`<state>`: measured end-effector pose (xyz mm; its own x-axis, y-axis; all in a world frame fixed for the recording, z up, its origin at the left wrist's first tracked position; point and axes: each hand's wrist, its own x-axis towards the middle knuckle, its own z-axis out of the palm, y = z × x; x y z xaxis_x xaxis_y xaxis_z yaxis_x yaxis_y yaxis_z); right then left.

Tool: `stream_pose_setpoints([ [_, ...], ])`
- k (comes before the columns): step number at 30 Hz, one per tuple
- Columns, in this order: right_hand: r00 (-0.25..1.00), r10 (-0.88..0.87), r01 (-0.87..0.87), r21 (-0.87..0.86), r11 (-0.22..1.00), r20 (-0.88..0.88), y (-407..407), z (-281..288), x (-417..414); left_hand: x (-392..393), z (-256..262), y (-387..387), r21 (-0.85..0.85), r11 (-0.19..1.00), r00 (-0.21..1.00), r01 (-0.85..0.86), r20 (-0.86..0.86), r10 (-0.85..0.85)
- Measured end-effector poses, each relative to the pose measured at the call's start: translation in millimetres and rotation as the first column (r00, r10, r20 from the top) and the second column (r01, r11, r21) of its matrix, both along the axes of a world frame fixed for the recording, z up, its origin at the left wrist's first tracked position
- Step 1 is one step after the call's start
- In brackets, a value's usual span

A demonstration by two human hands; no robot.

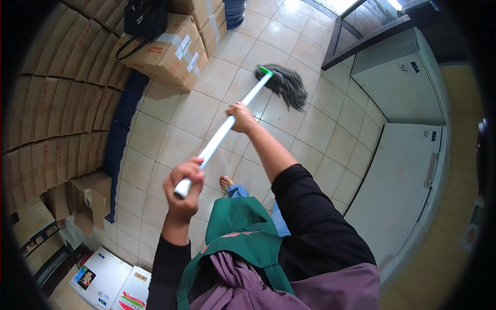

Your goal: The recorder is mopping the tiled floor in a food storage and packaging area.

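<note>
A string mop (288, 85) with dark grey strands and a green socket lies spread on the tiled floor (186, 128), towards the top of the view. Its white handle (217, 141) slants down and left towards me. My left hand (184, 186) is wrapped around the handle near its end. Farther along the handle, closer to the mop head, my right hand (243, 117) grips it with the arm stretched out. A green apron (240, 217) hangs in front of me, and one sandalled foot (225, 182) shows below the handle.
Stacked cardboard boxes (58, 112) line the left side on blue pallets (124, 104). A taped carton (170, 50) with a black bag (145, 19) on top juts out at upper left. White chest freezers (399, 186) stand along the right, near a dark-framed door (348, 35).
</note>
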<state>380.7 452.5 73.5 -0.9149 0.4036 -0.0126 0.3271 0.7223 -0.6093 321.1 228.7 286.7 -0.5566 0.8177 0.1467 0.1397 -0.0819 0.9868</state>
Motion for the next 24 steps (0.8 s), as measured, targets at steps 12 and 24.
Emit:
stream_pose_setpoints([
  [12,0.892,0.41,-0.45,-0.309,0.838,-0.19,-185.4,110.7,-85.7,-2.9,121.7,-96.1,0.099,0.971,0.94,-0.218,-0.246,0.237],
  [24,0.929,0.354,-0.37,-0.32,0.872,-0.108,-14.3,98.9,-14.5,46.0,99.2,46.5,0.177,0.984,0.96,-0.015,-0.273,0.064],
])
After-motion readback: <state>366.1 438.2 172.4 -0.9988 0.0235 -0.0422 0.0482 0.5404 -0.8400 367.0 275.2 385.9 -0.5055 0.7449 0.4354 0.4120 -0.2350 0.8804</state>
